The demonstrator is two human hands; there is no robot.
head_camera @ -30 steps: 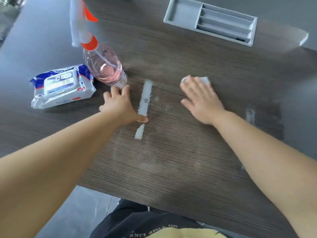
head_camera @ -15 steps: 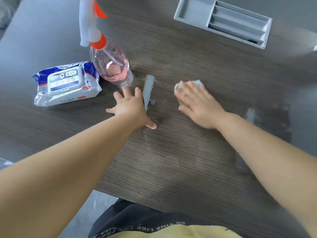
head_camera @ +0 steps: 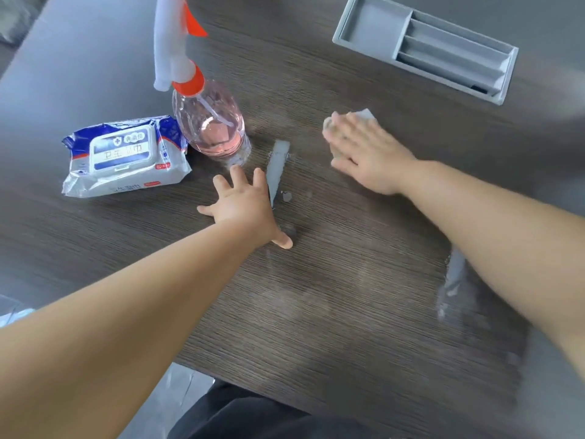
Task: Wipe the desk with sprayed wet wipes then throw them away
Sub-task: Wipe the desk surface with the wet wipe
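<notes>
Standing just beyond the splayed left hand [head_camera: 243,207] is the spray bottle [head_camera: 210,128]; the flat right hand [head_camera: 364,153] presses a wipe [head_camera: 365,115].

One wipe [head_camera: 364,115], one spray bottle [head_camera: 210,125], one wipe pack [head_camera: 123,156], one tray [head_camera: 373,30]

Soft daylight, desk glare, motion blur

Desk [head_camera: 332,312] dark wood-grain; bottle [head_camera: 210,128] pink, orange-white sprayer; wipe pack [head_camera: 123,156] blue-white; tray [head_camera: 373,30] grey.
</notes>
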